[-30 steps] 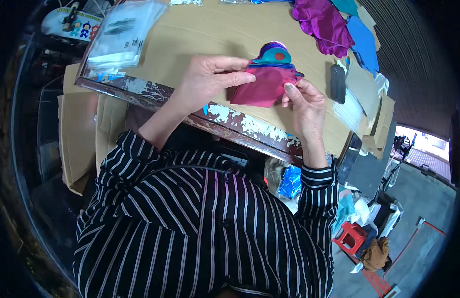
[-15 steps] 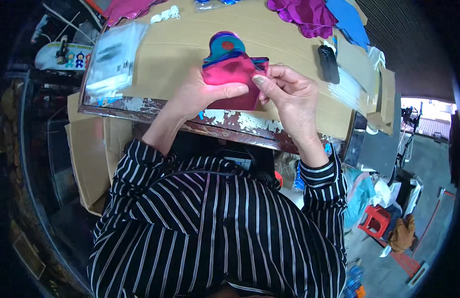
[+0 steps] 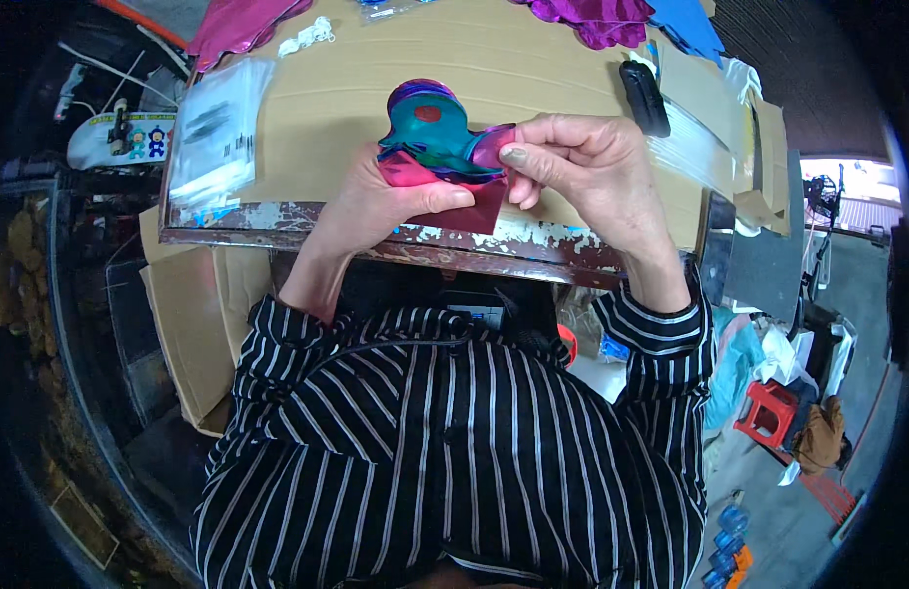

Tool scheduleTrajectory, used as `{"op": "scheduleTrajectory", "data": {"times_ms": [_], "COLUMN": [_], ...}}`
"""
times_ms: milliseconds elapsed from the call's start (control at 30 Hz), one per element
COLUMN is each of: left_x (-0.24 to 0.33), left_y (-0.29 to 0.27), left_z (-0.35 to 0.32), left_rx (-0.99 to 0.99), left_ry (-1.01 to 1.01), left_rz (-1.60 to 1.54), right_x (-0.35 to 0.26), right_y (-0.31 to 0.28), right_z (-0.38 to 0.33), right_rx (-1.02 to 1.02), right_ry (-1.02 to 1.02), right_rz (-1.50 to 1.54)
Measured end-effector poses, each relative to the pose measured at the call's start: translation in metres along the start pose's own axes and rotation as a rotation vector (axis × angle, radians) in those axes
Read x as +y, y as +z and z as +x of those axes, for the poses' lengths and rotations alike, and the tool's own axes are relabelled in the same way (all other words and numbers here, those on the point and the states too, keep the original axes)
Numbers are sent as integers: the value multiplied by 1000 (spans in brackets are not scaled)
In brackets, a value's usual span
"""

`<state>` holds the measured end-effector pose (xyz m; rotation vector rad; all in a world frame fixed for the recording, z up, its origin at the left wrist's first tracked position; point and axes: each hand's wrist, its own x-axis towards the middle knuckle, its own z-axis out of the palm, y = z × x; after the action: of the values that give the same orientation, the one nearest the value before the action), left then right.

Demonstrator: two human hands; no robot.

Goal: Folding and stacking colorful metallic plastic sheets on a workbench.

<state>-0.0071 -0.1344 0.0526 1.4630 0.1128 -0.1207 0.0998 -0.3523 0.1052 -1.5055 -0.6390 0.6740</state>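
Note:
Both hands hold one shiny, limp sheet-like piece (image 3: 427, 137) over the table's near edge. It is teal on its upper face, with a purple rim, a rounded end and a dark red spot, and bright pink below; its exact kind I cannot tell. My left hand (image 3: 390, 196) grips it from the left, thumb lying across the pink lower part and the other fingers hidden behind. My right hand (image 3: 582, 167) pinches a narrow tab at its right side between thumb and forefinger. A pink flap hangs between the hands.
Cardboard (image 3: 327, 108) covers the worn wooden table. Clear plastic bags (image 3: 219, 137) lie left, a small white tangle (image 3: 307, 36) far left. Shiny magenta pieces (image 3: 592, 18) and a blue one (image 3: 688, 37) lie far right, with a black object (image 3: 645, 98) nearer. A red stool (image 3: 767, 414) stands on the floor.
The shiny piece has opened out, so more teal shows and less pink. My right hand has drawn its side tab outward. The whole view has shifted slightly.

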Motion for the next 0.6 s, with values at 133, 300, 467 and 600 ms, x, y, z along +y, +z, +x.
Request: {"op": "scheduleTrajectory", "data": {"times_ms": [133,300,467,600], "left_x": [2,1,4,3], "left_y": [4,7,7,7], "left_z": [0,0,4,6], "left_rx": [-6,11,-11,-20], "left_ry": [5,90,35,21], "left_rz": [-39,-20,-30,-40], "right_x": [-2,0,3,1], "right_y": [8,15,22,18], "right_z": [-2,-3,-4,-2], "right_rx": [66,133,215,187], "right_ry": [53,0,-15,34], "right_rz": [14,-20,-46,11]}}
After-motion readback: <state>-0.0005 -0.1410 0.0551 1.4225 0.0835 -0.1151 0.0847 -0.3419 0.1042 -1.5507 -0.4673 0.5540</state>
